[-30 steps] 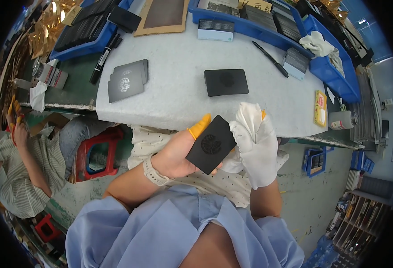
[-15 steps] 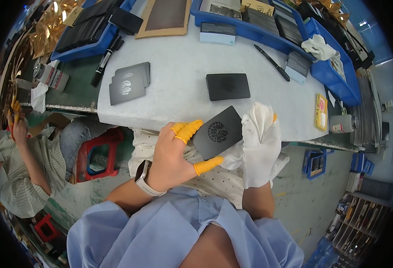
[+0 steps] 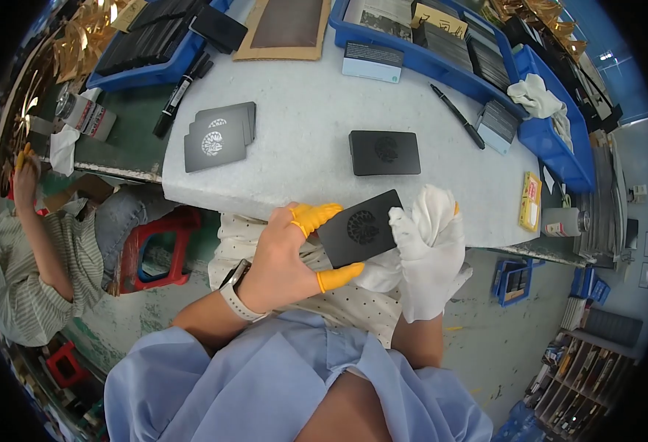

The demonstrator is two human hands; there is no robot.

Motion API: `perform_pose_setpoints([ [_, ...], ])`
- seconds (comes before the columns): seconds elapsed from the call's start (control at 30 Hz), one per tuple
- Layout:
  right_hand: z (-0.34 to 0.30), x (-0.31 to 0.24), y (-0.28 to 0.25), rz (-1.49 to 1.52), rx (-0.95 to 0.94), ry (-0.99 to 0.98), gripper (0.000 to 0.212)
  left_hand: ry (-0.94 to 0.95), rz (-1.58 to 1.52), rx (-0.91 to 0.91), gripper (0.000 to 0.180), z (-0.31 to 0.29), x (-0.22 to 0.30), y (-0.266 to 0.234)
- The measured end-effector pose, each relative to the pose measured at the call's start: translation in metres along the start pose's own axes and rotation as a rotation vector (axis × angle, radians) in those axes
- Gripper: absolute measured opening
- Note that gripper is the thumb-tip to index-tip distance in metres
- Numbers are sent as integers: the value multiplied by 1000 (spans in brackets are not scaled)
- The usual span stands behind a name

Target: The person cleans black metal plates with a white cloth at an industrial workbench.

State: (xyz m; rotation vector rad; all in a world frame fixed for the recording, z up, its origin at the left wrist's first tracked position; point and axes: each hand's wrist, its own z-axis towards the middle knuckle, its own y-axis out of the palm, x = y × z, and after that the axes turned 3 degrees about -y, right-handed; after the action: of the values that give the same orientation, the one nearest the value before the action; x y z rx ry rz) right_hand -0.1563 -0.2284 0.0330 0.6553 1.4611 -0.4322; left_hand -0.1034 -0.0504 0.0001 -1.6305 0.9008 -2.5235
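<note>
My left hand [image 3: 283,250], with yellow finger cots on thumb and fingers, grips a matte black card [image 3: 358,228] by its left side. A dark round emblem shows on its upper face. My right hand [image 3: 431,254] wears a loose white glove and is closed at the card's right edge, its gloved thumb over that edge; its other fingers are hidden in bunched white fabric. Beyond the card, a neat stack of black cards [image 3: 385,153] lies on the white-covered table [image 3: 294,147]. Several grey cards with shiny silver emblems [image 3: 215,144] lie fanned out at the left.
Blue trays [image 3: 143,76] of dark cards line the back. A black marker [image 3: 179,99], a black pen [image 3: 457,116], a small box [image 3: 372,62] and a yellow packet [image 3: 530,202] lie around the table. At far left sits a co-worker [image 3: 40,272] near a red stool [image 3: 158,250].
The black card has turned slightly flatter in my left hand. My gloved right hand's thumb has come over the card's right edge. The whole view has shifted slightly.
</note>
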Motion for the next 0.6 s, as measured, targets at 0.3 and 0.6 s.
perform_pose_setpoints([
  [0.3, 37, 6, -35, -191, 229, -184, 28, -26, -27, 15, 66, 2, -10, -15],
  [0.6, 11, 15, 12, 16, 13, -115, 29, 14, 42, 61, 68, -1, -13, -17],
])
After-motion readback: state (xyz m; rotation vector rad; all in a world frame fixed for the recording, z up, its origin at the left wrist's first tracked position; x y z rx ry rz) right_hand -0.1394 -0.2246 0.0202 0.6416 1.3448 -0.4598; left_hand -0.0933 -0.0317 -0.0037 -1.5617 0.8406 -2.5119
